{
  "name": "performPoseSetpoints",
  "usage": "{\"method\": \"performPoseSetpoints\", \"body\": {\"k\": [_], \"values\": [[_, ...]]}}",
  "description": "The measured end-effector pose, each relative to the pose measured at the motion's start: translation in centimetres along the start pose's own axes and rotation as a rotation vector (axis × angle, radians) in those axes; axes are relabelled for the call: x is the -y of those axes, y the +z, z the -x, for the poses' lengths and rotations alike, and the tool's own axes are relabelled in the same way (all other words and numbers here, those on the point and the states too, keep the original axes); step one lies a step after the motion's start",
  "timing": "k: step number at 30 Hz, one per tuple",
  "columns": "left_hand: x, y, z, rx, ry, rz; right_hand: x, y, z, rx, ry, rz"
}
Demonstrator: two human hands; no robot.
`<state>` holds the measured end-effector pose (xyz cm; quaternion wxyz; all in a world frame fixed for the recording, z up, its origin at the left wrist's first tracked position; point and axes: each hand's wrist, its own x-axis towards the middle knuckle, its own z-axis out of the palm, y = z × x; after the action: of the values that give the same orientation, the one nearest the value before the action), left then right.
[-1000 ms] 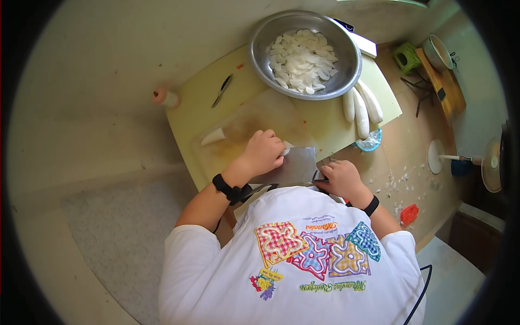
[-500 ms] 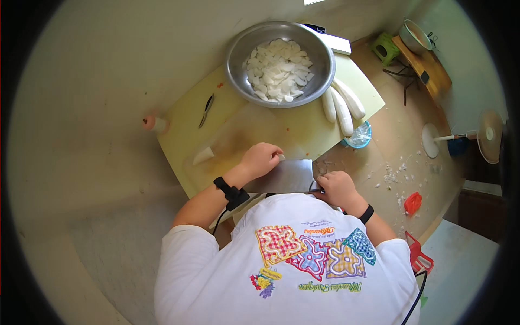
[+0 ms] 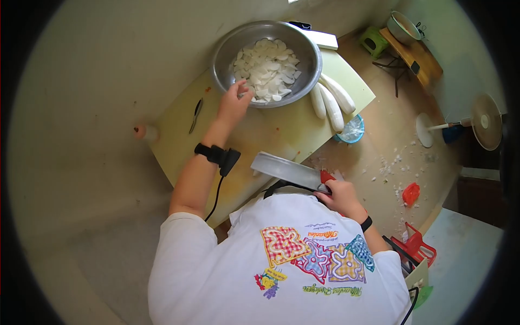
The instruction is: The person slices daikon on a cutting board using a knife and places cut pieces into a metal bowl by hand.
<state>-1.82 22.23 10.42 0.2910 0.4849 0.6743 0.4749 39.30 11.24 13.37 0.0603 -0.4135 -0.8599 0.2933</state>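
My left hand (image 3: 235, 104) is over the near-left rim of a metal bowl (image 3: 311, 65), its fingers apart above the inside edge. White slices (image 3: 268, 67) are heaped in the bowl. In my right hand (image 3: 340, 195) is the handle of a cleaver (image 3: 287, 169), whose broad blade points left over the near edge of the cutting board (image 3: 254, 132). Several peeled white radishes (image 3: 332, 111) lie right of the bowl. A peeler (image 3: 196, 115) rests on the table left of the bowl.
A pink-topped bottle (image 3: 145, 132) stands at the table's left edge. A blue-rimmed container (image 3: 352, 130) is beyond the right edge. On the floor are scraps, a red bag (image 3: 410, 194) and a fan (image 3: 486, 122). A red stool (image 3: 420, 246) is at the lower right.
My left hand has moved from the board up to the bowl's rim and its fingers have spread. The cleaver has tilted in my right hand. The view has shifted a little.
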Motion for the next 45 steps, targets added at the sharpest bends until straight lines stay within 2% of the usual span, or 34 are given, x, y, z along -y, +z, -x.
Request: {"method": "performPoseSetpoints", "body": {"k": [2,4,8,10,11,13,16,17,19,20,22,29,31,37,45], "values": [[0.8,-1.3,3.8,0.027,-0.012,-0.091,-0.6,0.5,-0.2,0.011,0.046,-0.044],[2.1,-2.0,7.3,0.152,-0.177,-0.230,-1.3,0.9,-0.6,0.045,0.140,-0.173],[4.9,-1.6,13.4,0.203,-0.312,-0.222,-1.6,1.4,-2.0,0.114,0.211,-0.265],[5.1,-1.1,15.7,0.298,-0.191,-0.394,-1.4,1.7,-2.8,0.143,0.199,-0.271],[5.1,-0.8,16.6,0.290,-0.207,-0.391,-1.3,1.9,-3.2,0.153,0.195,-0.279],[5.0,-0.3,17.9,0.352,0.040,-0.529,-1.4,2.2,-4.0,0.185,0.190,-0.274],[4.8,0.5,18.7,0.386,0.106,-0.553,-1.3,2.6,-4.8,0.223,0.196,-0.271],[4.8,0.8,18.5,0.388,0.095,-0.544,-1.1,2.6,-5.0,0.234,0.201,-0.273],[4.9,1.4,18.6,0.320,0.241,-0.583,-0.6,2.2,-5.4,0.257,0.211,-0.279],[5.3,1.7,18.5,0.326,0.232,-0.574,-0.3,2.1,-5.7,0.258,0.208,-0.290],[6.0,2.2,18.3,0.278,0.347,-0.569,0.0,1.8,-6.2,0.284,0.232,-0.288],[6.6,3.1,18.6,0.367,0.239,-0.621,0.3,1.4,-7.4,0.322,0.236,-0.280],[6.7,3.3,18.6,0.315,0.219,-0.606,0.7,0.9,-7.8,0.347,0.264,-0.281],[6.4,3.2,17.7,0.266,0.275,-0.569,0.4,1.0,-8.4,0.402,0.277,-0.268],[7.2,3.1,17.9,0.357,0.245,-0.581,0.0,0.8,-9.1,0.439,0.269,-0.262]]}}
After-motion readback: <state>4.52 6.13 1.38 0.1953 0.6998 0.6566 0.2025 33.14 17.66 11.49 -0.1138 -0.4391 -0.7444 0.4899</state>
